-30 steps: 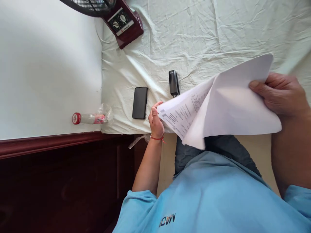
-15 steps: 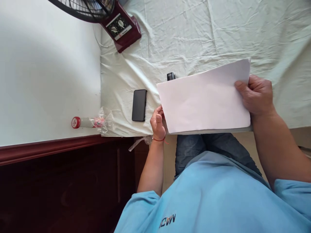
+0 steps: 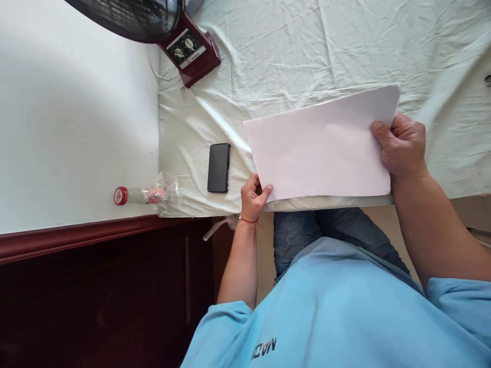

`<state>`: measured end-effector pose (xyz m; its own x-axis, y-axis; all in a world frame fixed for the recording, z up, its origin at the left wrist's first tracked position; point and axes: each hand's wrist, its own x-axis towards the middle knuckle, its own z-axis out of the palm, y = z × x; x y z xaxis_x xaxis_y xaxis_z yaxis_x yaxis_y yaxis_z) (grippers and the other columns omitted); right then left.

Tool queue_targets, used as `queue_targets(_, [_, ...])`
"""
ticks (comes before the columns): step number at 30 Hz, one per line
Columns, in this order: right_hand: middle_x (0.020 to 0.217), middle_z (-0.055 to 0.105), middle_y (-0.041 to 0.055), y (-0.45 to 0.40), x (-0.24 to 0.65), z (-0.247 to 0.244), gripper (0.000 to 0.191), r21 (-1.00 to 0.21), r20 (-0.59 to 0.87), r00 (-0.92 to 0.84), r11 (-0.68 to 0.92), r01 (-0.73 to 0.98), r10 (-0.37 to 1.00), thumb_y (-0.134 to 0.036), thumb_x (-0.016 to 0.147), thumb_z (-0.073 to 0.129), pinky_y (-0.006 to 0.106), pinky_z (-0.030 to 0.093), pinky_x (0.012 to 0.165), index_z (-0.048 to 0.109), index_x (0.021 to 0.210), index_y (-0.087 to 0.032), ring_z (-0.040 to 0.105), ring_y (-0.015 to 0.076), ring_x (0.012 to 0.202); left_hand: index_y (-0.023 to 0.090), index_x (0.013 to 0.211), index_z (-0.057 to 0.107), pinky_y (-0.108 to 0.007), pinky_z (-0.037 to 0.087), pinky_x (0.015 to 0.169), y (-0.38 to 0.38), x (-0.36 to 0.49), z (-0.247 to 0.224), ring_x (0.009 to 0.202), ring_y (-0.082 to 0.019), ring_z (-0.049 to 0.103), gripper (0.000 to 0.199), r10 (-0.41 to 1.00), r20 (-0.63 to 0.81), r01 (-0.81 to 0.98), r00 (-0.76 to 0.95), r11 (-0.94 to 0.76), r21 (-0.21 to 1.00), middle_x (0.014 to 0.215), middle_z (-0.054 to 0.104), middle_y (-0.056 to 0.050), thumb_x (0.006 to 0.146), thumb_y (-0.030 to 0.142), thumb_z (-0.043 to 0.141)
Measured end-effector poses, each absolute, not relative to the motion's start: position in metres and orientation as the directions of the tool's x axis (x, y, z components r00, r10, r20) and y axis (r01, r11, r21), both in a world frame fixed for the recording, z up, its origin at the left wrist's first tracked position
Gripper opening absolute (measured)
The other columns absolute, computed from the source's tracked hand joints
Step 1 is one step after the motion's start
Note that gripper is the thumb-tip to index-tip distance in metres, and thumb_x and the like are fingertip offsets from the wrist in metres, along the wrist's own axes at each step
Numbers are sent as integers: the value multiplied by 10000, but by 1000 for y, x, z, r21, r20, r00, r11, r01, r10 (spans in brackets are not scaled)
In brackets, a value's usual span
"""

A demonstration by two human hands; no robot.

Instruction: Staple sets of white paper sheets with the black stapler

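Note:
A stack of white paper (image 3: pixel 322 148) is held over the near edge of the cloth-covered table, its far right corner raised. My right hand (image 3: pixel 404 145) grips the right side, thumb on top and fingers curled behind. At the near left corner, my left hand (image 3: pixel 255 198) pinches the sheets, with its thumb on the upper face and its other fingers partly hidden underneath. A red string circles the left wrist. What lies beneath the paper is hidden.
A black smartphone (image 3: pixel 218 167) lies left of my left hand. Farther left are a red-capped bottle (image 3: pixel 132 196) and clear plastic wrapping (image 3: pixel 169 191). A dark red fan (image 3: pixel 195 56) stands at the back left on the pale green tablecloth (image 3: pixel 280 61). A small dark object (image 3: pixel 488 78) shows at the right edge.
My left thumb has come down onto the paper's near left corner. The paper has risen slightly away from me, and the small black object beyond its left end is now hidden.

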<state>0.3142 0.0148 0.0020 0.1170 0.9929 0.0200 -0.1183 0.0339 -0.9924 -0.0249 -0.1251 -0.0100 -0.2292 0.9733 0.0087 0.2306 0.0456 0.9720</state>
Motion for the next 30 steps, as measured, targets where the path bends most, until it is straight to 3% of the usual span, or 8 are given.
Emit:
queue_targets(6, [943,793,43,18,313,2,491,-981,58,164,87,-174,985,-590,660,986,325,593,758,839,950,-223,657,163,813,197,859,685,-248,422,690,-121,-25,-16,678,-121,489,369,959,-9,297,-284,97,950,697,554,41,884,536,830])
queue_targets(12, [1024,801,32,18,314,-3,553,-975,19,64,32,-218,998,-497,603,1041,356,627,800,813,1038,-243,691,182,861,206,697,509,-251,269,592,-118,-22,-15,612,-93,299,524,904,38,336,-426,120,934,627,365,77,896,584,812])
queue_targets(17, [1032,811,53,20,315,-8,497,-978,27,65,39,-204,998,-440,616,1045,379,632,860,831,1007,-219,702,185,850,211,631,390,-268,248,582,-117,-20,-12,608,-88,259,656,861,93,312,-500,79,947,624,283,69,904,669,772])
queue_targets(19, [1035,817,55,20,314,-8,481,-980,25,72,39,-194,997,-455,637,1031,385,637,873,842,1009,-214,711,191,863,208,620,394,-262,272,580,-117,-20,-11,603,-86,278,670,855,90,274,-510,62,960,619,296,66,891,687,777])
queue_targets(24, [1005,827,17,19,311,-4,485,-980,32,132,57,-190,991,-505,615,1026,379,651,856,858,988,-245,712,185,856,200,820,639,-222,420,647,-119,-22,-10,671,-91,506,556,907,2,92,-421,41,995,720,574,46,695,634,964])
queue_targets(30, [1031,826,53,19,310,-1,497,-974,28,144,60,-217,989,-508,618,1034,372,650,859,863,984,-218,712,184,846,193,651,534,-248,254,546,-117,-21,-7,577,-74,300,609,892,15,193,-452,81,978,589,387,67,810,679,865])
